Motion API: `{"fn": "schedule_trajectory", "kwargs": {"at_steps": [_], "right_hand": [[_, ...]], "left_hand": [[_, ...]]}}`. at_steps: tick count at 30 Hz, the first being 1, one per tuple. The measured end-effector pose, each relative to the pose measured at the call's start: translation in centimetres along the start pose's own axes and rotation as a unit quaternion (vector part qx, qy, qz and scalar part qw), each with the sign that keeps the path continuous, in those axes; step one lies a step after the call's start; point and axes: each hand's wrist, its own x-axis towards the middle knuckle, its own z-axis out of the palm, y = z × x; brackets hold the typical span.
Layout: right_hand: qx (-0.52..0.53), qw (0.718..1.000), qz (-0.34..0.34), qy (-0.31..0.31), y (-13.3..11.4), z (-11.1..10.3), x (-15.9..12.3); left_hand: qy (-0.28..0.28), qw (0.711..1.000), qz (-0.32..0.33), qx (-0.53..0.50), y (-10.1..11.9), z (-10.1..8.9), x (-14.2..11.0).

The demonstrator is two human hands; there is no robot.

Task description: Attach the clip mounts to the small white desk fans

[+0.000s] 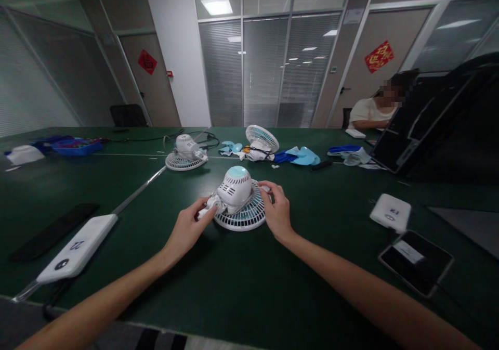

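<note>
Your left hand (187, 230) pinches the crumpled white side of a white fan (234, 189), lying grille-down on the bench (218, 287) before you; your right hand (278, 209) pinches a small white piece (266, 189) at its 3 o'clock rim, and you can't tell whether that belongs to the fan. Your fingers cover parts of the edge, and the motor housing hides the grille's middle. At 10 o'clock, a blue tray (76, 148) holds small coloured items too blurred to name. A second fan (186, 155) lies at 11 o'clock, a third (262, 141) past 12. At 2 o'clock a black monitor (432, 126), cut off by the frame, partly blocks a seated person (368, 112); a dark tablet (415, 264) lies at 4.
</note>
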Motion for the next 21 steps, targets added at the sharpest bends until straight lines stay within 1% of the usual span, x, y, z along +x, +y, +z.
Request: {"fn": "schedule_trajectory", "kwargs": {"at_steps": [2,4,7,9,11,14,18,21], "right_hand": [[-0.003,0.999,-0.040,-0.004,-1.1,-0.3,-0.5],[0.027,0.995,-0.087,-0.036,-2.3,-0.3,-1.2],[0.063,0.987,-0.121,-0.088,-3.6,0.1,-2.5],[0.077,0.981,-0.136,-0.113,-4.0,0.3,-3.2],[0.084,0.980,-0.139,-0.114,-4.0,0.5,-3.7],[0.075,0.985,-0.125,-0.096,-3.8,0.7,-4.0],[0.061,0.986,-0.128,-0.083,-3.8,0.9,-4.1],[0.081,0.987,-0.112,-0.076,-4.0,1.2,-4.2]], "left_hand": [[-0.006,1.000,0.000,-0.019,-0.7,0.3,-0.5],[-0.024,0.999,-0.009,-0.041,-1.2,0.5,-1.1],[-0.053,0.995,-0.022,-0.081,-1.3,0.9,-1.7],[-0.067,0.992,-0.024,-0.109,-1.1,1.2,-1.9],[-0.077,0.989,-0.023,-0.125,-1.1,1.5,-2.0],[-0.088,0.987,-0.015,-0.131,-1.3,2.0,-1.9],[-0.113,0.983,-0.013,-0.143,-1.5,2.3,-1.7],[-0.124,0.981,-0.020,-0.150,-1.3,2.4,-1.6]]}}
